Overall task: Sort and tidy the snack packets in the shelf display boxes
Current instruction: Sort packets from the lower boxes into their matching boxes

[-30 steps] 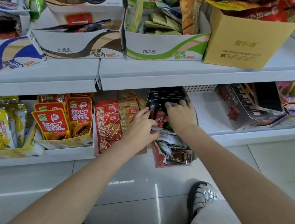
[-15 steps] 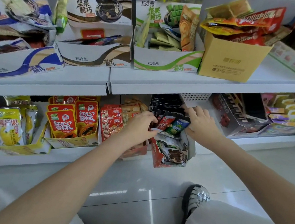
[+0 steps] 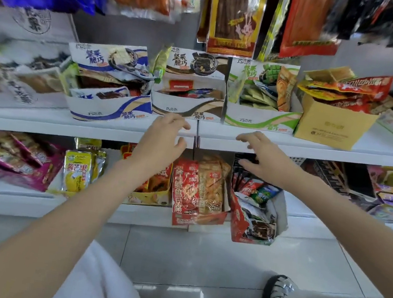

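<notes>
Now the snack packets (image 3: 197, 189) stood in their red display boxes (image 3: 253, 222) on the lower shelf, at about six o'clock from both hands. Above them the left hand (image 3: 164, 139) hovered empty, fingers loosely spread, before the upper shelf's edge (image 3: 316, 153); the right hand (image 3: 262, 158), at its three o'clock, was spread too (holding nothing). At twelve o'clock sat the brown-striped box (image 3: 186, 107).

Snack packets (image 3: 256, 194) stand jumbled in a red display box (image 3: 238, 220).
</notes>
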`<state>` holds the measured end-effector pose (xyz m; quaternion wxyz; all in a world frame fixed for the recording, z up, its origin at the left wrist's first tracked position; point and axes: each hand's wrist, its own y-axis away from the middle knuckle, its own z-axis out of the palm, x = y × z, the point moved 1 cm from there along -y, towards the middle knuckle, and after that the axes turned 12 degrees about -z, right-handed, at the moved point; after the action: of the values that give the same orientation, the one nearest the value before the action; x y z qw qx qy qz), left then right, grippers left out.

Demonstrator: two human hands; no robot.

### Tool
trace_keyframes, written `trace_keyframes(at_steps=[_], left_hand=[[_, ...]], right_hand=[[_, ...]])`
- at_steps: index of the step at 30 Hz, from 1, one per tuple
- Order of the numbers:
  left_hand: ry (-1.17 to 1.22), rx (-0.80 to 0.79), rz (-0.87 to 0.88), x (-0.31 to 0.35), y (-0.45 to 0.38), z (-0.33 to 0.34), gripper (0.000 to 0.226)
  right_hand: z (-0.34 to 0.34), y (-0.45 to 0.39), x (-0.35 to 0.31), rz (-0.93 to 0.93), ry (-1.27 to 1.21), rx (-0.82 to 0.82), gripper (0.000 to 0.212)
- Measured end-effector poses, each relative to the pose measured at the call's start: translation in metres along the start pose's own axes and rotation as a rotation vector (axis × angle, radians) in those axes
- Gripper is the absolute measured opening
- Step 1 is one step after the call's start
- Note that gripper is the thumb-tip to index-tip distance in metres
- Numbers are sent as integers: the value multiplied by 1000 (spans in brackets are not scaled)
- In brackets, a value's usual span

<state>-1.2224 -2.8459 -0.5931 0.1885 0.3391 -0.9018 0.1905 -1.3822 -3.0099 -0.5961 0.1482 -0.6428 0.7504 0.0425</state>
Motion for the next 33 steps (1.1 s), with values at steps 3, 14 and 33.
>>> trace_keyframes(at_steps=[3, 14, 33], left_hand=[[12, 78, -60, -14, -10, -14, 33], [-57, 119, -83, -49, -57, -15, 41], [-119, 34, -103, -27, -86, -6, 31]], right_hand=[[-17, -48, -17, -72, -6, 148, 45], [-3, -171, -11, 75, 167, 27, 35], [-44, -94, 10, 304, -444, 898, 21]])
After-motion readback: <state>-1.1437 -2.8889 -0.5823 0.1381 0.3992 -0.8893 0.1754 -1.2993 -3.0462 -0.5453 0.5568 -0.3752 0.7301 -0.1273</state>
